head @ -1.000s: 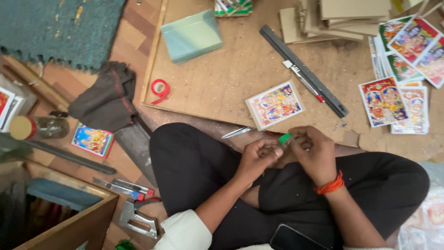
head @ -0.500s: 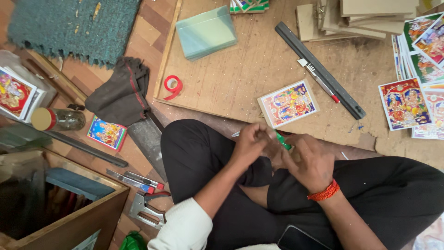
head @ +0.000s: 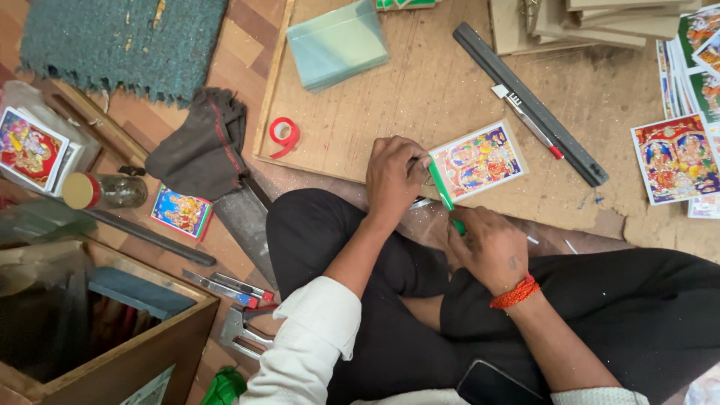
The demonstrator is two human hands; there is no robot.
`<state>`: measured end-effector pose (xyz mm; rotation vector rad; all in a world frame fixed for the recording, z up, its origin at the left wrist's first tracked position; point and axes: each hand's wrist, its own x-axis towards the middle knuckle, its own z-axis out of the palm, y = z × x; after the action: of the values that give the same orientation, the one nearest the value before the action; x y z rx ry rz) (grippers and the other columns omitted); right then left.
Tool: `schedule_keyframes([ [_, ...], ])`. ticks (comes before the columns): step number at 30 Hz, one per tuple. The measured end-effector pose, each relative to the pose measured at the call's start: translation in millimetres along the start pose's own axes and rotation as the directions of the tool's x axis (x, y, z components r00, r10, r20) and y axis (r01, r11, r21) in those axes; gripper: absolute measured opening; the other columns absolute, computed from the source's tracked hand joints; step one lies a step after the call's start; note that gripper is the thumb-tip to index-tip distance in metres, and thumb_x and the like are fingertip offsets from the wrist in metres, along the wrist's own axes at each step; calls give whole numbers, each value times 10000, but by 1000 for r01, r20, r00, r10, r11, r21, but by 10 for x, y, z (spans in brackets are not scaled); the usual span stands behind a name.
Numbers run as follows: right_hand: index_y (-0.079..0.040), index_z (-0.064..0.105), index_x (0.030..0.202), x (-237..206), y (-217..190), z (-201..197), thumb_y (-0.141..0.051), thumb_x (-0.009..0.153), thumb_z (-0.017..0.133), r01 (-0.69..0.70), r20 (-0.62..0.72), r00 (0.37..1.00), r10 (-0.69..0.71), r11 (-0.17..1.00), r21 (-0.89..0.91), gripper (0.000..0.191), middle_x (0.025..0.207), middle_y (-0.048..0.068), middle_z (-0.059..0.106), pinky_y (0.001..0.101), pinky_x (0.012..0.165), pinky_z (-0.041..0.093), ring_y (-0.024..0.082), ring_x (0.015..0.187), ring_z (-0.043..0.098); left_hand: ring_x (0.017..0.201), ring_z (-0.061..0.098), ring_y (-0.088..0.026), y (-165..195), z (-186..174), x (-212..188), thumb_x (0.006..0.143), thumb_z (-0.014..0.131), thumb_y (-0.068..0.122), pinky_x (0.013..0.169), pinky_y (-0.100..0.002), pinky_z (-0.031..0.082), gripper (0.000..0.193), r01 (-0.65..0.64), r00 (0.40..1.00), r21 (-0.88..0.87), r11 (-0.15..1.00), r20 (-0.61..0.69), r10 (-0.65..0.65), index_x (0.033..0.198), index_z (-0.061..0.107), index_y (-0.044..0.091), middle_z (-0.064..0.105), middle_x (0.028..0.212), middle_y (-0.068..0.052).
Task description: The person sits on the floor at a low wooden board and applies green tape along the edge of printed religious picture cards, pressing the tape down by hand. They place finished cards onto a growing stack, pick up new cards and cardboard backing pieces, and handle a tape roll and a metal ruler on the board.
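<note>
I sit cross-legged in black trousers at the edge of a brown board [head: 450, 82]. A thin green stick [head: 441, 186] runs between my two hands. My left hand [head: 394, 176] reaches forward and pinches the stick's upper end right at the left edge of a colourful picture card [head: 480, 160] lying on the board. My right hand [head: 487, 247], with a red thread on its wrist, grips the lower end of the stick over my knee.
On the board lie a long black ruler [head: 532, 105], a red-tipped cutter [head: 525, 120], a red tape roll [head: 283, 135], pale green sheets [head: 337, 41] and more pictures [head: 675, 157]. Left: dark cloth [head: 199, 150], jar [head: 105, 191], small picture [head: 180, 211], wooden box [head: 142, 352], stapler [head: 244, 334].
Both hands were together over my lap around a small green piece. My left hand has moved forward to the picture card, and the green stick now shows stretched between the hands.
</note>
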<state>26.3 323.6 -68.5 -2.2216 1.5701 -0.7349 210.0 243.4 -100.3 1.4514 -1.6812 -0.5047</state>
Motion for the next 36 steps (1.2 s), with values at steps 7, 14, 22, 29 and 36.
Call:
schedule_keyframes([
  [7,-121,726,1066,18,29,15,-228,857,730,-53,50,997,55,997,-49,235,838,79,676,433,661,532,299,816,687,959,585,-288,-48,64,8,793,800,75,875,-403,478,115,-18,999,17,1000,-30,18,845,698,88,688,955,-37],
  [14,-139,730,1089,22,11,11,-235,862,730,-73,58,995,76,996,-43,247,833,66,681,426,649,532,292,803,692,972,589,-280,-31,58,7,799,797,70,883,-394,484,110,-2,999,5,1000,-32,2,844,698,82,689,961,-33],
  [22,-137,732,1084,17,43,30,-238,859,735,-74,80,994,76,997,-22,246,880,71,693,425,660,537,306,821,692,942,614,-288,-25,78,31,773,800,72,855,-402,502,199,-7,998,47,999,-61,10,922,674,109,694,935,-39],
  [29,-159,741,1144,-53,69,5,-215,848,718,-56,110,992,60,998,-36,302,935,73,663,429,649,536,307,808,692,964,638,-258,16,101,130,814,808,129,838,-412,486,399,141,989,92,986,38,-145,1149,592,136,694,924,-7],
  [36,-169,731,1193,-135,66,-20,-203,868,687,-55,126,990,57,998,-19,330,963,74,651,434,632,529,309,803,687,1170,528,-337,282,-56,-212,657,898,324,920,-487,417,711,-64,987,245,967,156,26,1265,603,105,568,1230,-100],
])
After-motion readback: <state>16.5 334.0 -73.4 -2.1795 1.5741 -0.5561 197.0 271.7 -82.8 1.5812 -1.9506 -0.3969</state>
